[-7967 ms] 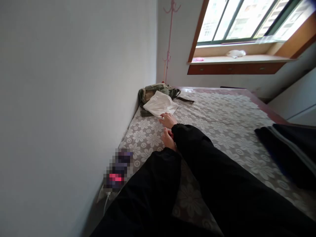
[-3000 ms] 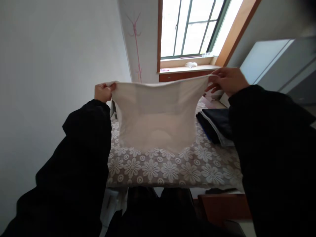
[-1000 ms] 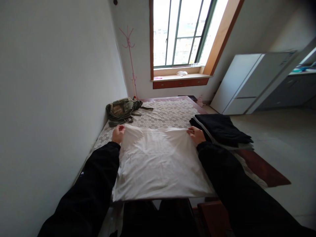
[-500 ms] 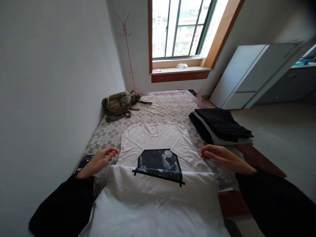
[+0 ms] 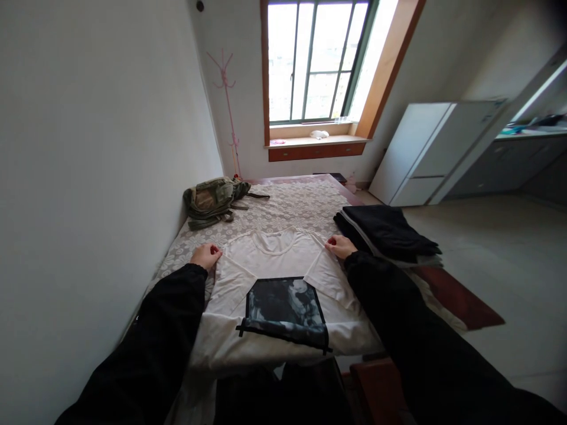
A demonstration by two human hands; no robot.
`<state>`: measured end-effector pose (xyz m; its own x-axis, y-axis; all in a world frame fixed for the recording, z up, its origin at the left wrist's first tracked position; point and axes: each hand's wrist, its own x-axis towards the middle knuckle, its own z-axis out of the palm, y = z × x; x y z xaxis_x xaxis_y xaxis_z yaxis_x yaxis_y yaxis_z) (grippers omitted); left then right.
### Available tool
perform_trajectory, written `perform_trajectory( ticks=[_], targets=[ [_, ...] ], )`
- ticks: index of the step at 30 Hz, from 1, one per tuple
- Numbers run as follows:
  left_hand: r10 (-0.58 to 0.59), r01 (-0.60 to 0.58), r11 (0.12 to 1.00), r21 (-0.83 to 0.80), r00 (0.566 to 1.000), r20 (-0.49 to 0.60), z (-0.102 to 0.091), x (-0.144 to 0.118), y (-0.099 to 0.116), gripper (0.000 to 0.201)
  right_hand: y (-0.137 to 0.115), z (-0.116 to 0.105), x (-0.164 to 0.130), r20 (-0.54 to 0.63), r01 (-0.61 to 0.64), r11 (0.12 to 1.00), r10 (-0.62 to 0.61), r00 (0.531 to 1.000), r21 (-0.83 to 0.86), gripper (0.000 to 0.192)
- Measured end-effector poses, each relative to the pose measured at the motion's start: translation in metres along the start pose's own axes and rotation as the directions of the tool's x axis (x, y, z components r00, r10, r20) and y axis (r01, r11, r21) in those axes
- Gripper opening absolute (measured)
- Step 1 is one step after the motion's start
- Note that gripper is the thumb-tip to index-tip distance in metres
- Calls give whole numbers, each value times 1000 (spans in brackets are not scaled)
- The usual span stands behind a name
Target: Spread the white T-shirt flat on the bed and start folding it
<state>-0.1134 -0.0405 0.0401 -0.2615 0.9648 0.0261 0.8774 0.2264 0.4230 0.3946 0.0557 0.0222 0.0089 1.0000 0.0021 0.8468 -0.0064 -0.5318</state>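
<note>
Left hand and right hand, arms outstretched, pinch the white T-shirt shoulders flat on the bed, folded black clothes just right.

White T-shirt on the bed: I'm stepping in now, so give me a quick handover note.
Left hand grips the left shoulder of the white T-shirt; right hand grips the right shoulder.
The shirt lies face up on the bed, hem over the near edge.
Done: shirt spread flat.
Left: no fold made yet.
Folded dark clothes are stacked to the right, a green backpack by the wall.
</note>
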Motion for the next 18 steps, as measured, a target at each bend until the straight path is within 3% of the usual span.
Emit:
perform_trajectory(
  ticks=[6,13,18],
  targets=[
    [-10,12,999,-44,999,37,-1,13,-3,15,2,7,15,-5,-41,988,43,999,146,35],
    [-5,21,975,-222,997,72,5,24,8,14,0,5,19,35,-4,934,-9,999,358,28],
    [39,44,914,-404,980,195,5,24,9,36,0,5,17,60,4,888,-35,998,461,33]
  ],
)
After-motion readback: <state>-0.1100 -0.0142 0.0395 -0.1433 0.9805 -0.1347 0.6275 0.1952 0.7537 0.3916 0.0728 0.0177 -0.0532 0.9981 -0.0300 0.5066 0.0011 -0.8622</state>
